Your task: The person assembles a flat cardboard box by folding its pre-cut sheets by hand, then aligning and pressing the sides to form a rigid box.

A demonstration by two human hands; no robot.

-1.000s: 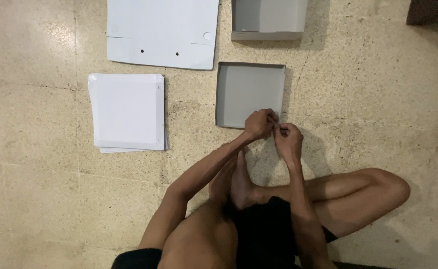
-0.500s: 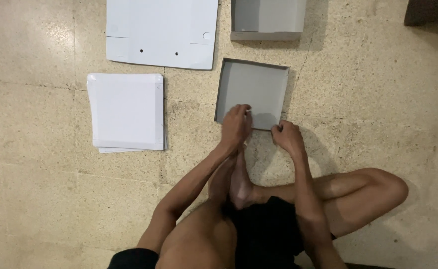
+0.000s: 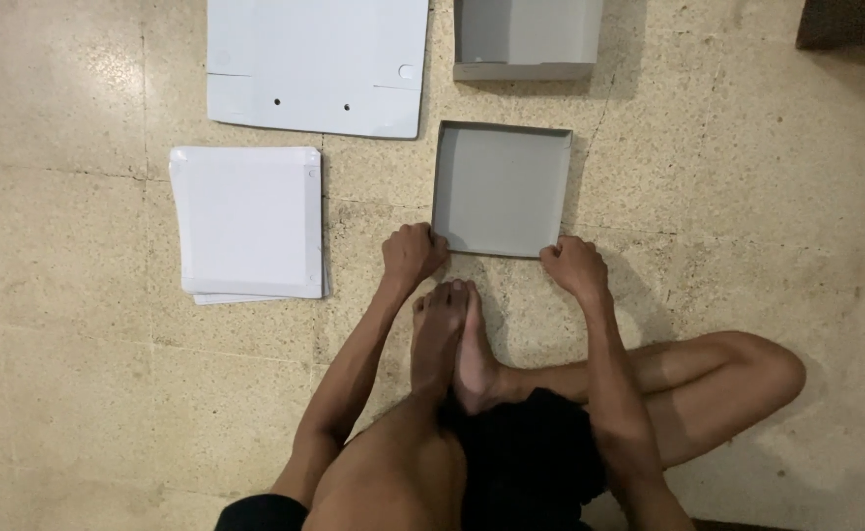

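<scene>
Nearest the crossed legs, the left hand and right hand each pinch a near corner of the grey tray on the floor, seemingly squaring a just-folded box; pressing those corners firm looks due. Left lies a stack of white squares; farther off, a flat white sheet and another grey tray.

Top edge cuts off the flat sheet and far box. Dark thing at top right corner mostly out of frame, can't ID. Fingertips of both hands curl under, hidden.
</scene>
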